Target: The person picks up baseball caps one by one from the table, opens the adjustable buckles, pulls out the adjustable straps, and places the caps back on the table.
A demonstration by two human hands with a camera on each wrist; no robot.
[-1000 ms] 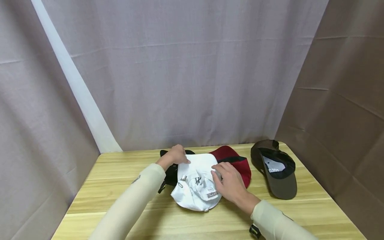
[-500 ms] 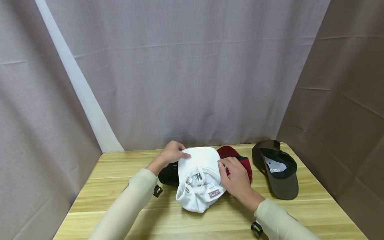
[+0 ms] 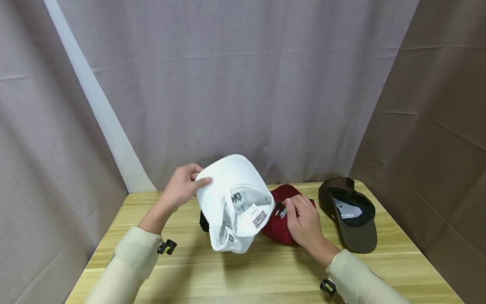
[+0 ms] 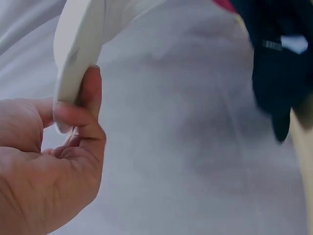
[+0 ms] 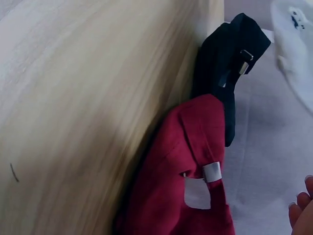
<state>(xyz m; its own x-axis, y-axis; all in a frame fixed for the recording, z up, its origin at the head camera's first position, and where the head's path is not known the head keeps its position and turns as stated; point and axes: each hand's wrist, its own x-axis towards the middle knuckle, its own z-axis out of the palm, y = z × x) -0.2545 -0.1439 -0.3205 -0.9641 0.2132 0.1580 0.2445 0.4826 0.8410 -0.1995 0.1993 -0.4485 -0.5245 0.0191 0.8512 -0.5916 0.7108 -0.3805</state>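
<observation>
My left hand [image 3: 184, 183] pinches the brim of a white baseball cap [image 3: 235, 169] between thumb and fingers, and the cap hangs tilted above the table with its inside and label facing the head camera. In the left wrist view the thumb and fingertips close on the edge of the brim. My right hand [image 3: 303, 221] hovers over a red cap [image 3: 279, 232], its fingers loosely bent with nothing in them. A gap shows between those fingers and the red cap [image 5: 166, 181] in the right wrist view. Mostly hidden behind the white cap lies a black cap [image 5: 215, 63] with a buckled strap.
At the table's right side a dark brown cap [image 3: 357, 236] lies with its opening up. The wooden table [image 3: 125, 236] backs onto a grey curtain [image 3: 243, 93], and a brown curtain [image 3: 429, 147] hangs along the right.
My left hand has lifted the white cap off the other caps and carried it up and left. The right hand has left the white cap's edge, and more of the red cap shows.
</observation>
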